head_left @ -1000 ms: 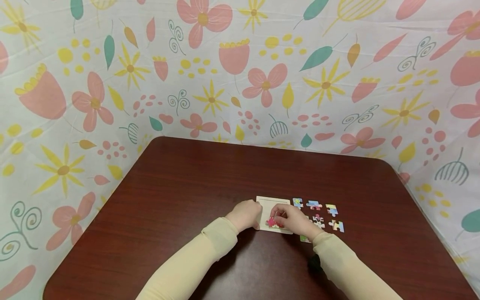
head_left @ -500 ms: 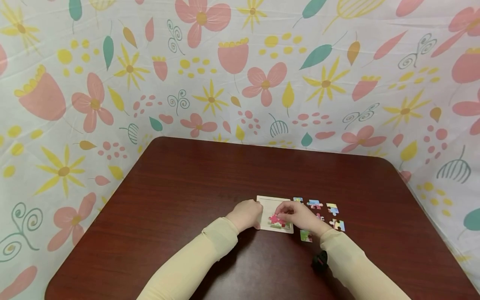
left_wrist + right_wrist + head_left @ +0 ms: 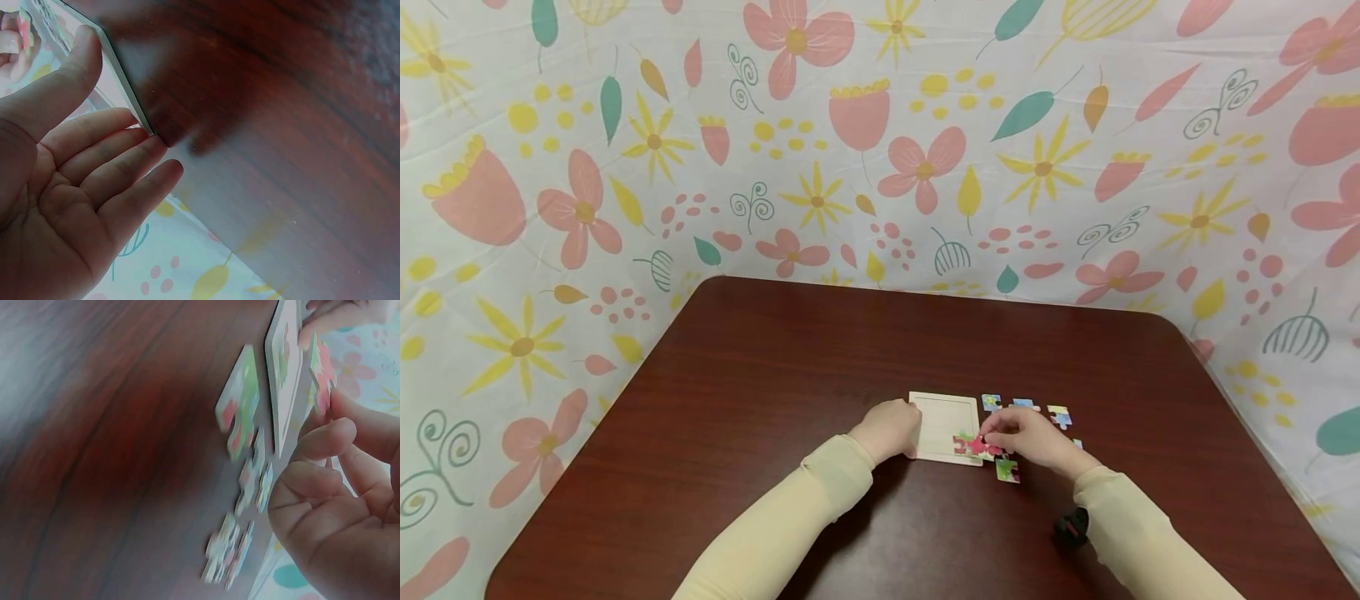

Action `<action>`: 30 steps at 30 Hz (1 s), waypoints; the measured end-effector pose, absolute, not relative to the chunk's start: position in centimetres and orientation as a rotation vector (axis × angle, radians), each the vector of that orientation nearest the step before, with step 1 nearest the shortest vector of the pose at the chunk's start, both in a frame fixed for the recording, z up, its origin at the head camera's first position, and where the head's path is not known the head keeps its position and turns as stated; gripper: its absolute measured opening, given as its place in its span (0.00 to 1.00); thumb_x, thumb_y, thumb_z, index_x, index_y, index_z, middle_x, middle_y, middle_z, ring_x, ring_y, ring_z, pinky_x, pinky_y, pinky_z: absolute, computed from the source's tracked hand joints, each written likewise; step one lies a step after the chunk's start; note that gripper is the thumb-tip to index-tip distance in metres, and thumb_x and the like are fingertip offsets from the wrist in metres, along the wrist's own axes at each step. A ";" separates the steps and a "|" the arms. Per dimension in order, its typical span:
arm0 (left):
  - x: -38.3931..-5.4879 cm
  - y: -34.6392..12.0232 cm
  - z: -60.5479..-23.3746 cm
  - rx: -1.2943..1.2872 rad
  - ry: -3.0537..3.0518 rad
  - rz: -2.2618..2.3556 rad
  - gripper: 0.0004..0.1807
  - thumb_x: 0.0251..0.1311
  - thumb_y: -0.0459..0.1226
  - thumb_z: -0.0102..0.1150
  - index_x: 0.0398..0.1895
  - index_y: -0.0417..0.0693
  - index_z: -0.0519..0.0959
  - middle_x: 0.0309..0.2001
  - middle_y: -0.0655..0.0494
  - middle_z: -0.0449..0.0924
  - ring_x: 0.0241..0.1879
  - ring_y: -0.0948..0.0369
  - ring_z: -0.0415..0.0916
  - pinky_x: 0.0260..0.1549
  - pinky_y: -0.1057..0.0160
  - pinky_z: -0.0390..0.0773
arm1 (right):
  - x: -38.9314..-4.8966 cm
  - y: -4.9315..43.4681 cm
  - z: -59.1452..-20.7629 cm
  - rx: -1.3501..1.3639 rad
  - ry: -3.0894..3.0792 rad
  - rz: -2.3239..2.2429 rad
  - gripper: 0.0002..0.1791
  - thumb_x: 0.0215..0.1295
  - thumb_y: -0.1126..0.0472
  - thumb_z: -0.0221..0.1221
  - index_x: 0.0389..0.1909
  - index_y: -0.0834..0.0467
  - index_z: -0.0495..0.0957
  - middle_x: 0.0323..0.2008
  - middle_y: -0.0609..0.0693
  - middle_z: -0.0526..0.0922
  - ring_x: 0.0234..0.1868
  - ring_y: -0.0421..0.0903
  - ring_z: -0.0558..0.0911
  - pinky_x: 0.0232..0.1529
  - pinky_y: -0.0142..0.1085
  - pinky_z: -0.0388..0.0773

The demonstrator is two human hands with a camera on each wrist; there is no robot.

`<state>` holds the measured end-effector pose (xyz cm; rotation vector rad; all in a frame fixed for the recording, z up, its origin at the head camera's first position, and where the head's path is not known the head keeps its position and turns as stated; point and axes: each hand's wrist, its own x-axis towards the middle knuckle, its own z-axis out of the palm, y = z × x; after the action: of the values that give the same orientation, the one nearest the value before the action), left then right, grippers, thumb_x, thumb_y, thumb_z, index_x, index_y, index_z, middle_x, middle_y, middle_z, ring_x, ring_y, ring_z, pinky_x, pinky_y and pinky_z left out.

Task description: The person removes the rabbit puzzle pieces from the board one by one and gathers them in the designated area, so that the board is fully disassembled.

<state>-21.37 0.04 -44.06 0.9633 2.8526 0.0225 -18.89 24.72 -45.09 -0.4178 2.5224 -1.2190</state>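
Observation:
A pale wooden puzzle tray (image 3: pixel 942 421) lies on the table, with one red-and-green piece (image 3: pixel 960 444) in its lower right part. My left hand (image 3: pixel 889 428) grips the tray's left side. In the left wrist view, its thumb (image 3: pixel 87 50) lies over the rim and other fingertips touch near a corner. Between thumb and fingers, my right hand (image 3: pixel 1026 433) pinches a red jigsaw piece (image 3: pixel 322 375) with some green, raised over the tray's lower right edge. Just right of the tray sits a green corner piece (image 3: pixel 1008 471).
Several loose jigsaw pieces, including a blue one (image 3: pixel 992 402) and a blue-and-yellow one (image 3: pixel 1059 415), lie right of the tray, some hidden behind my right hand. Below my right wrist is a black object (image 3: pixel 1071 528). A flowered curtain (image 3: pixel 880 167) borders the dark wooden table (image 3: pixel 790 350).
My right hand has moved right, carrying the red piece from over the tray's middle to its right edge. The piece lying in the tray is now uncovered. My left hand stays at the tray.

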 end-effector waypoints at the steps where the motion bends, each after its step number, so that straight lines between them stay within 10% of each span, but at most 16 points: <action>1: -21.4 0.0 -44.0 0.965 2.853 0.019 0.17 0.41 0.44 0.75 0.33 0.47 0.81 0.29 0.56 0.81 0.30 0.62 0.77 0.29 0.67 0.76 | -18.8 25.1 -45.0 -0.421 2.519 -1.223 0.07 0.64 0.60 0.59 0.38 0.59 0.81 0.26 0.51 0.77 0.25 0.42 0.72 0.26 0.35 0.72; 30: -21.2 0.0 -43.9 0.957 2.843 0.013 0.18 0.43 0.44 0.75 0.36 0.47 0.82 0.31 0.55 0.81 0.30 0.61 0.78 0.29 0.67 0.76 | -16.1 31.3 -45.0 -0.297 2.622 -1.008 0.07 0.60 0.59 0.62 0.36 0.58 0.83 0.27 0.48 0.77 0.27 0.40 0.69 0.27 0.33 0.67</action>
<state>-21.24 0.03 -43.92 0.9573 2.8433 0.0128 -16.07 31.34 -45.02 -0.2967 2.6219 -1.0083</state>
